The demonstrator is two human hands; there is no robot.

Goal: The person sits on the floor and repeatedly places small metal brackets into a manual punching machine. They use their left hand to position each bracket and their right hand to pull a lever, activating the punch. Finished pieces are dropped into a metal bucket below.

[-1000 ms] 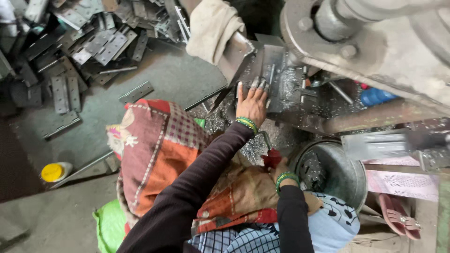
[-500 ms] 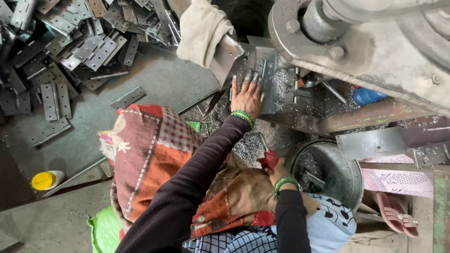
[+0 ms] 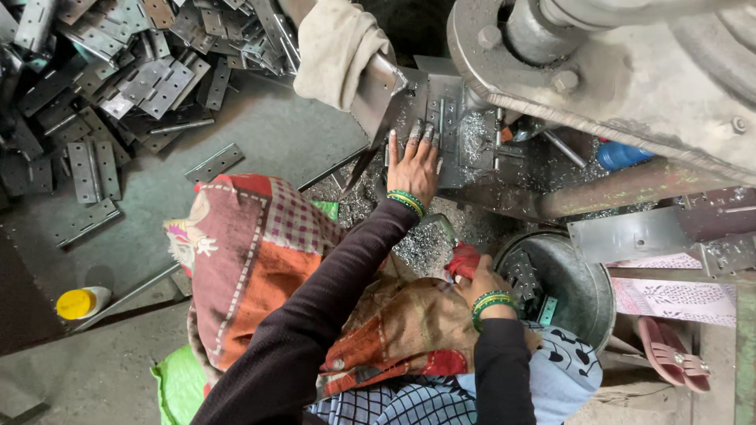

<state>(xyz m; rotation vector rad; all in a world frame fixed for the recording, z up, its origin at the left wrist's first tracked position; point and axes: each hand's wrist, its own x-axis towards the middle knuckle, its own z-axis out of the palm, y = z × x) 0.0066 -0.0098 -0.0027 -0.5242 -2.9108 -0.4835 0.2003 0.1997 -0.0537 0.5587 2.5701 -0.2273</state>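
My left hand (image 3: 415,161) lies flat and open on the grey perforated steel hinge plate (image 3: 442,126) at twelve o'clock: stiff, sharp-edged; hold its long edges. My right hand (image 3: 482,277) grips a red rag (image 3: 463,258).

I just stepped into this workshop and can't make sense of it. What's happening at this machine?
A person seated at a heavy metal press has the left hand flat on a small metal plate on the machine bed, fingers spread. The right hand rests by the rim of a metal bucket holding small metal parts. A heap of grey hinge plates lies on the floor to the left.
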